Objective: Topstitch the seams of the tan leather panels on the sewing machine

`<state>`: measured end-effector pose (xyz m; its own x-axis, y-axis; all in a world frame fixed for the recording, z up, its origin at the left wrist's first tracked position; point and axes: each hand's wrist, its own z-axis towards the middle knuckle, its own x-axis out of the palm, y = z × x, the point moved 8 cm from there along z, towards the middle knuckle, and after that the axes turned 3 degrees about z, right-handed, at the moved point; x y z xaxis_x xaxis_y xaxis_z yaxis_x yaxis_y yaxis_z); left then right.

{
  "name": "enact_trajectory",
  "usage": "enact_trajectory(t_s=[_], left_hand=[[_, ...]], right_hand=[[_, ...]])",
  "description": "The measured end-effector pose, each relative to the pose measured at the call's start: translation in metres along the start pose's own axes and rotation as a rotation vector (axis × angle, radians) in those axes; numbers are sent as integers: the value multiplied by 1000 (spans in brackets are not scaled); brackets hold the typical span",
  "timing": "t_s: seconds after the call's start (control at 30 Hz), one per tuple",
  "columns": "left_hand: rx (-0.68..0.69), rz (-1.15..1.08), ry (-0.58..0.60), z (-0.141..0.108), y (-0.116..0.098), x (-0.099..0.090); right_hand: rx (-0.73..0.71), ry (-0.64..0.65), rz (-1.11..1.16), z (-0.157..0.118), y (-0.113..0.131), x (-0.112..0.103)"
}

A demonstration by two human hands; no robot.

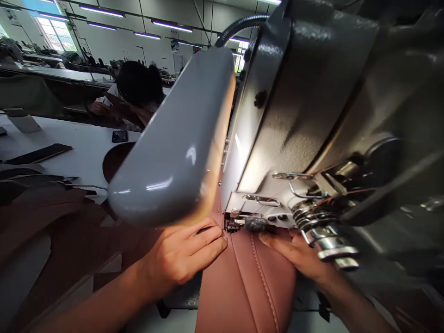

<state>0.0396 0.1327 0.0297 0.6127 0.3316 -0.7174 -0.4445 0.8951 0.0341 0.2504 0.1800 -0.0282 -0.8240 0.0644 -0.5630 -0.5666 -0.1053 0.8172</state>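
While lying flat under the head of the sewing machine (312,115), stretching toward the camera as a reddish-brown leather panel (239,286) with a pale double seam down its middle, and draping over the front edge of the white table (79,152). Resting on that panel's left side: left hand (180,254), palm down, fingers (208,240) extended and loosely curled, pressing on the leather rather than gripping it, fingertips lying just beside the presser foot (233,226). Pressing on the panel's right side: right hand (298,256), fingers laid flat and unclenched, fingertips pointing toward the foot, the back of the hand partly hidden behind the chrome tension discs (326,236). Running between the two hands, the stitched seam, lining up with the needle area; needle itself too small and shadowed to make out. Hanging close above the left hand, a grey lamp shade (173,148) on a black flexible arm, throwing warm light onto the fingers. Lying at left, more brown leather pieces (52,222) in a loose pile. Bending over another bench in the background, a dark-haired person (138,88), with a phone (120,136) lying on the table nearby.
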Motion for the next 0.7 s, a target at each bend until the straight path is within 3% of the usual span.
enact_trajectory(t_s=[0.3,0.53,0.7], left_hand=[[-19,-65,25,-4,10,7],[-15,-90,11,0,7,1],[38,-59,22,-11,7,6]], right_hand=[[-60,61,-136,1,13,5],[-121,-137,-285,-8,12,-7],[-179,-152,-252,-10,11,-5]])
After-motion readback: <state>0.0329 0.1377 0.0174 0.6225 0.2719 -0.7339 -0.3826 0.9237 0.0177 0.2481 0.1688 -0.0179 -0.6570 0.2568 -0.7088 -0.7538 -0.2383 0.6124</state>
